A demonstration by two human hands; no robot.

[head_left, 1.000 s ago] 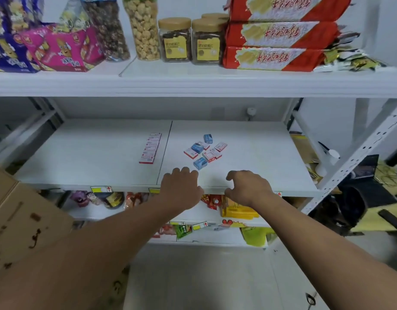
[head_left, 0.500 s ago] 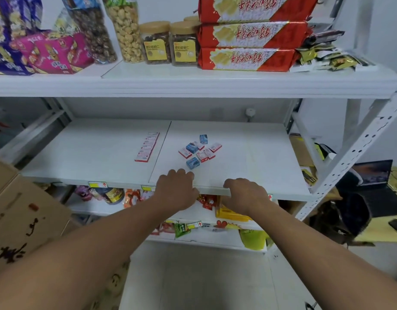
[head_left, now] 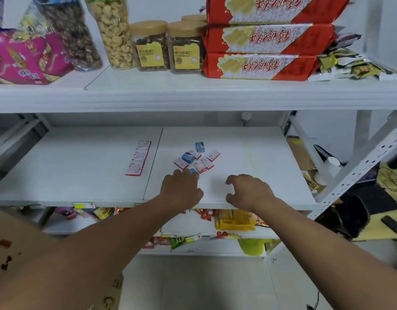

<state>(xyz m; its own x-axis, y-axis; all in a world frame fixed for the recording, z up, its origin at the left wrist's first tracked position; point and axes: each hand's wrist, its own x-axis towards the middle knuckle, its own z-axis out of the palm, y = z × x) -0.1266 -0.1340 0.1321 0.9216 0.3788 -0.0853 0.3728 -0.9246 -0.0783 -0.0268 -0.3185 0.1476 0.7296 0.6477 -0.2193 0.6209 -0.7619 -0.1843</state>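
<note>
head view | small boxes (head_left: 202, 166) heaped at left hand (head_left: 182, 189) fingertips, left of right hand (head_left: 249, 191) | left fingers straight, empty; right loosely curled, empty | likely light, stiff card; pinch long sides

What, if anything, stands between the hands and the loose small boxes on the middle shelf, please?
Nothing visible does. The left hand has its fingertips at the nearest blue box, and only bare shelf separates the right hand from the small boxes.
</note>
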